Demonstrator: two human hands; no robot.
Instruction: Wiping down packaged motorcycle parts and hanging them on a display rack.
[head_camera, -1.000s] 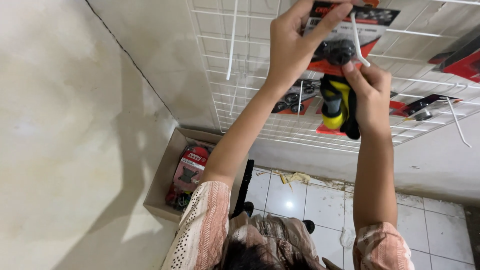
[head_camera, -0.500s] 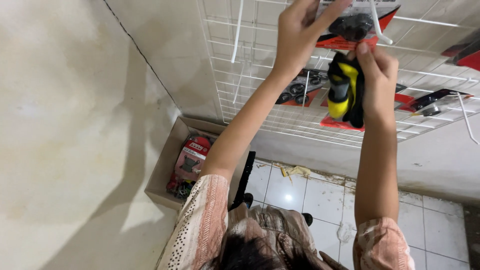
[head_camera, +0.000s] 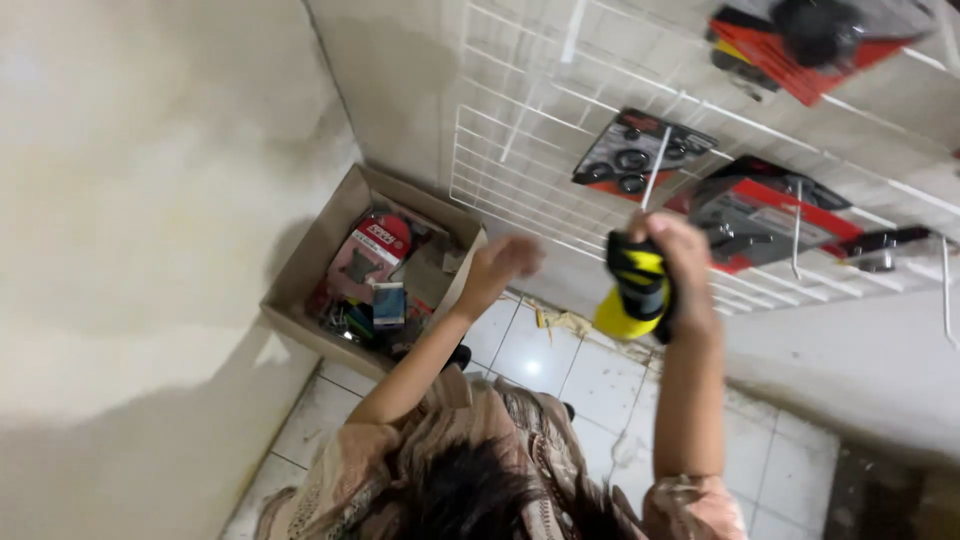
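Observation:
My right hand is shut on a yellow and black tool and holds it in front of the white wire grid on the wall. My left hand is blurred by motion, below the grid and just right of a cardboard box. Nothing shows in it, and its fingers are too smeared to read. A red and black blister pack hangs high on the grid, apart from both hands.
Two more packs hang on the grid's hooks, a black one with rings and a red one. The box holds several packaged parts. White floor tiles lie below, and a plain wall stands at the left.
My left hand has let go of the top pack and dropped toward the box. My right hand has come down with the tool. The view has shifted, so the grid sits higher.

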